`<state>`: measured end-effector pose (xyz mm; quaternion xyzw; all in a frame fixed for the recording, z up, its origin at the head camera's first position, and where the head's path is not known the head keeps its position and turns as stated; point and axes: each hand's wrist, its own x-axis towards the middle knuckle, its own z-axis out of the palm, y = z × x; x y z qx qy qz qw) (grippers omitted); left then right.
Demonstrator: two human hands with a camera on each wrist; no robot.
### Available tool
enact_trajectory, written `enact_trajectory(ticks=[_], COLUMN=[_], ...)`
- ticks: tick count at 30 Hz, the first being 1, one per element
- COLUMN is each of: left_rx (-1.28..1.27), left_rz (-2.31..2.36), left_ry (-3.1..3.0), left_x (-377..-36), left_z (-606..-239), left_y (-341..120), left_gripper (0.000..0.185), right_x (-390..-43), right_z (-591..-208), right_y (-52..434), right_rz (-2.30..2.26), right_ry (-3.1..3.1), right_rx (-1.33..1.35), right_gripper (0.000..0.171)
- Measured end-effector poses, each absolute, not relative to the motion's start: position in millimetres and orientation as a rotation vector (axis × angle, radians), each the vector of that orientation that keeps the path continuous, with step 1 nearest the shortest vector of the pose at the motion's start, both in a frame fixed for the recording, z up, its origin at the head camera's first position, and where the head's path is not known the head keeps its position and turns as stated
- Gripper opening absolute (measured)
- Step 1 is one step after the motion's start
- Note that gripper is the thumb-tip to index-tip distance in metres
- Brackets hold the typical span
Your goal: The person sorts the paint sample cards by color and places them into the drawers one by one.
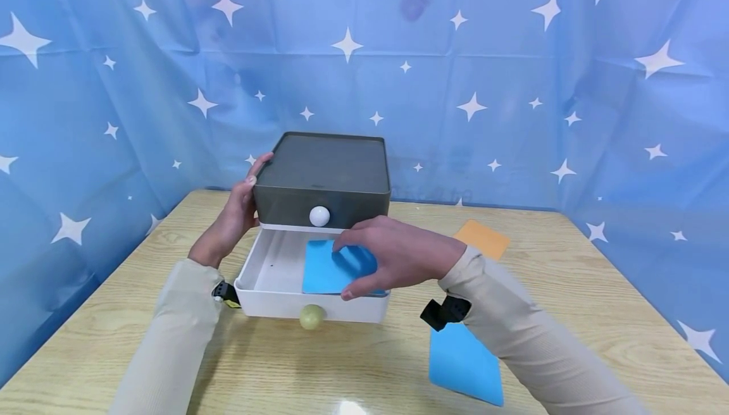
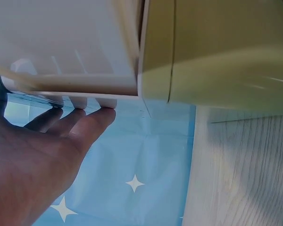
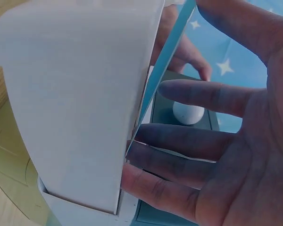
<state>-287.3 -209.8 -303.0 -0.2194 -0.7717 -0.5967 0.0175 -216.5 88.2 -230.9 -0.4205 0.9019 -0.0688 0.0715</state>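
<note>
1. Fingers of the right hand (image 1: 395,248) are spread and only gently bent, the thumb well apart from them; they lie against or just beside a blue card (image 1: 319,269) without clenching round it.
2. Blue card: located in the right part of a pulled-out white drawer (image 1: 270,304), near edge at the front wall. Right wrist view shows it tilted, lower fingertips at its edge.
3. White drawer: yellow-green knob (image 1: 311,317) on its front; sits directly below a dark grey box (image 1: 336,163), which has a white knob (image 1: 319,216).
4. Left hand (image 1: 230,220): at the left side of the grey box, fingers fairly straight, tips touching the side rather than clenched; thumb near the front corner.
5. Second blue card (image 1: 464,364): on the wooden table (image 1: 598,288), partly under the right sleeve (image 1: 524,326) as seen from the head.
6. Orange card (image 1: 484,239): farther back on the table, right of the box.
7. Background: blue curtain (image 1: 319,80) with white stars.
</note>
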Motion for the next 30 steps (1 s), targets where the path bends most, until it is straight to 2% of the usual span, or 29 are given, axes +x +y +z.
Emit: enact_trajectory(ticks=[30], left_rx=[-0.681], left_rz=[-1.852], left_ry=[-2.399], left_x=[-287.3], left_z=[-303.2], left_y=[-209.7], left_gripper=[0.059], right_x=[-217.5], right_z=[-236.6], right_y=[84.9], right_rz=[-0.190], right_ry=[2.701], right_rx=[-1.331], right_gripper=[0.064])
